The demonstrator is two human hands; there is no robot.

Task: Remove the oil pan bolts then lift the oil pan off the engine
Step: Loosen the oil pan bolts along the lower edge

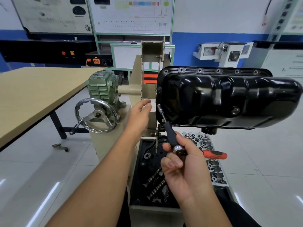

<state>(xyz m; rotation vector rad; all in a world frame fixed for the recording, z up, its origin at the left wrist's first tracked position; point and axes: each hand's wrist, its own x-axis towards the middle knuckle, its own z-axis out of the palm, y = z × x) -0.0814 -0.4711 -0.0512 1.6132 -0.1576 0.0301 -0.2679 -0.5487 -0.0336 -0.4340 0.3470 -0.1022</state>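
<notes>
Cataloguing the head view, with the oil pan (227, 97) as landmark.

Item: oil pan, black, glossy, mounted on the engine stand, its sump facing the wearer; a row of flange bolts (199, 70) runs along its upper edge, apparently still seated.

Item: right hand (185, 163), below the pan's left end, fingers curled around a black-handled socket driver (168, 131). The driver's socket end (158, 106) sits at the pan's left flange; whether it is seated on a bolt head cannot be told.

Item: left hand (140, 112), just left of the pan, fingers loosely curved and nearly together, holding nothing visible.

Item: handwheel (96, 115), further left of the pan.

Item: tray of engine parts (147, 169), beneath the pan; an orange-handled tool (214, 155) lies there.

Risk, judged: a driver held at an angle may slip and round a bolt head. Freed bolts may drop into the tray. With the last bolts out, an unsupported pan may fall.
</notes>
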